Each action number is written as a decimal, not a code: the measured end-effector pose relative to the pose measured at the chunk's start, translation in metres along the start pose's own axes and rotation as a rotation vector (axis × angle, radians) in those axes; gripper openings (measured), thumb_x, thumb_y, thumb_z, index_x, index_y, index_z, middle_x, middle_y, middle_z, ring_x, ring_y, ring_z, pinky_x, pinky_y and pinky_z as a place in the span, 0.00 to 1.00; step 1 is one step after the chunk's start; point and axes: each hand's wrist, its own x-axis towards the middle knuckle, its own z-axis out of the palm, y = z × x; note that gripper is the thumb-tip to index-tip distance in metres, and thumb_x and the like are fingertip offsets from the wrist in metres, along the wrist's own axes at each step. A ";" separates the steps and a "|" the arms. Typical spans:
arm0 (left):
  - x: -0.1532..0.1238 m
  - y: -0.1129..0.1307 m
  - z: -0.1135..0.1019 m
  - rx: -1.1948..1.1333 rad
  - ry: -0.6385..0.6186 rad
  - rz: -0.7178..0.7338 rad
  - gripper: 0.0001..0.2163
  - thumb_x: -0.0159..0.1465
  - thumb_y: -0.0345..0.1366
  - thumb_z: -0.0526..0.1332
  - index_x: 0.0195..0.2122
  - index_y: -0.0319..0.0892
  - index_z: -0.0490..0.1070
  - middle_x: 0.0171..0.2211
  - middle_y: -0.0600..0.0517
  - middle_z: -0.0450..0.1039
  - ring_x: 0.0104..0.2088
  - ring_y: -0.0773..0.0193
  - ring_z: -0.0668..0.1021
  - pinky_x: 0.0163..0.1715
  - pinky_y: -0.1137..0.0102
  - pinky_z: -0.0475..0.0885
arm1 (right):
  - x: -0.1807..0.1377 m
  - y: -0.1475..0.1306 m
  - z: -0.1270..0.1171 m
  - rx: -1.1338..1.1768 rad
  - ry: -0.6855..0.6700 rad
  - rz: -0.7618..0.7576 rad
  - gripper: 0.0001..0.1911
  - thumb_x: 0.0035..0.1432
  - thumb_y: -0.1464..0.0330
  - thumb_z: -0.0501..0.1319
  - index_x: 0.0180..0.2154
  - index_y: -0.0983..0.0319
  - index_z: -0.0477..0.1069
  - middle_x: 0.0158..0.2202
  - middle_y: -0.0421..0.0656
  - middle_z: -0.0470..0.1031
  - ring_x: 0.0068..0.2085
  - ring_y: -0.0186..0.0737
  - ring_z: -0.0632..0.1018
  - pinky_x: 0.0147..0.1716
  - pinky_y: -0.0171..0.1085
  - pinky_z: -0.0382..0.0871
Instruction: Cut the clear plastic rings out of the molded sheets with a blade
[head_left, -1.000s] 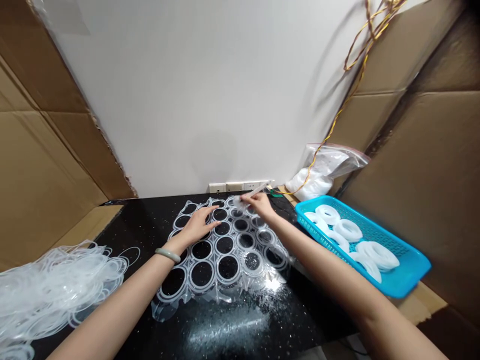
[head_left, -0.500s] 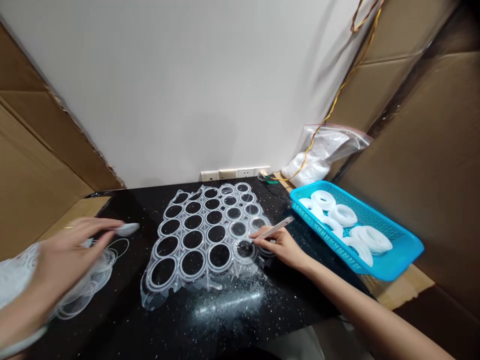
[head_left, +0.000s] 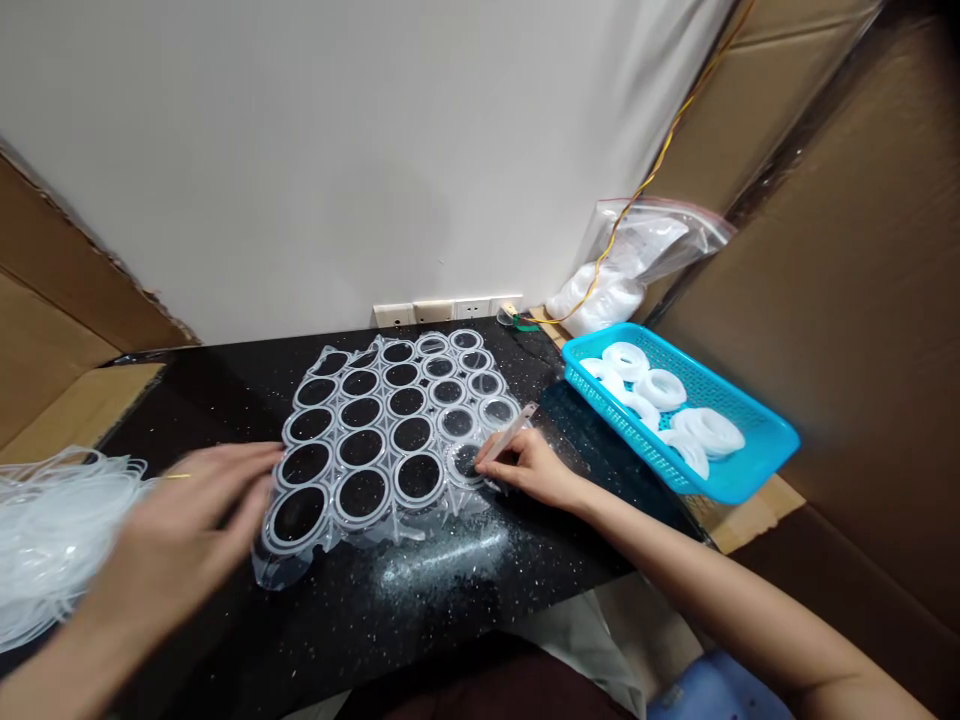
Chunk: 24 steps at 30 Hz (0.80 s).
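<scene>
A clear plastic sheet (head_left: 390, 440) with rows of white-rimmed round holes lies flat on the black table (head_left: 225, 390). My right hand (head_left: 525, 468) is closed on a thin pale stick-like tool (head_left: 508, 434), its tip at the nearest right circle of the sheet. My left hand (head_left: 191, 520), blurred by motion, reaches flat with fingers stretched toward the sheet's left edge and holds nothing.
A heap of clear thin rings (head_left: 52, 535) lies at the table's left end. A blue basket (head_left: 750, 470) with white rings stands at the right, a zip bag (head_left: 637, 265) behind it. Cardboard walls stand on both sides. Wall sockets (head_left: 435, 311) sit behind the table.
My left hand went from the sheet to the ring heap and now comes back toward the sheet's left edge. My right hand drew the tool from the far rows to the near right circle.
</scene>
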 end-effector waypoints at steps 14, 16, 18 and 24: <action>0.037 0.111 0.127 0.007 -0.323 0.458 0.13 0.68 0.29 0.53 0.49 0.34 0.74 0.48 0.41 0.77 0.48 0.51 0.78 0.47 0.55 0.76 | -0.004 0.009 0.002 -0.005 0.024 -0.037 0.11 0.58 0.61 0.65 0.31 0.62 0.79 0.34 0.45 0.80 0.37 0.41 0.79 0.40 0.38 0.73; 0.034 0.111 0.128 -0.005 -0.313 0.440 0.13 0.68 0.29 0.53 0.49 0.35 0.74 0.49 0.41 0.77 0.48 0.51 0.78 0.47 0.55 0.76 | -0.003 0.009 0.002 -0.019 0.016 -0.056 0.10 0.59 0.62 0.65 0.31 0.62 0.79 0.34 0.45 0.80 0.37 0.40 0.79 0.40 0.38 0.72; 0.032 0.112 0.129 -0.033 -0.316 0.409 0.13 0.68 0.29 0.53 0.49 0.36 0.74 0.49 0.41 0.76 0.49 0.51 0.77 0.47 0.54 0.76 | -0.003 0.009 0.002 -0.034 0.002 -0.077 0.10 0.60 0.63 0.64 0.32 0.62 0.78 0.34 0.45 0.80 0.37 0.40 0.79 0.40 0.38 0.72; 0.027 0.112 0.130 -0.125 -0.346 0.306 0.15 0.66 0.29 0.55 0.52 0.40 0.72 0.51 0.42 0.75 0.52 0.51 0.75 0.50 0.54 0.75 | -0.007 0.003 0.001 -0.183 -0.028 -0.210 0.09 0.65 0.65 0.59 0.38 0.60 0.78 0.37 0.46 0.79 0.38 0.39 0.78 0.40 0.39 0.72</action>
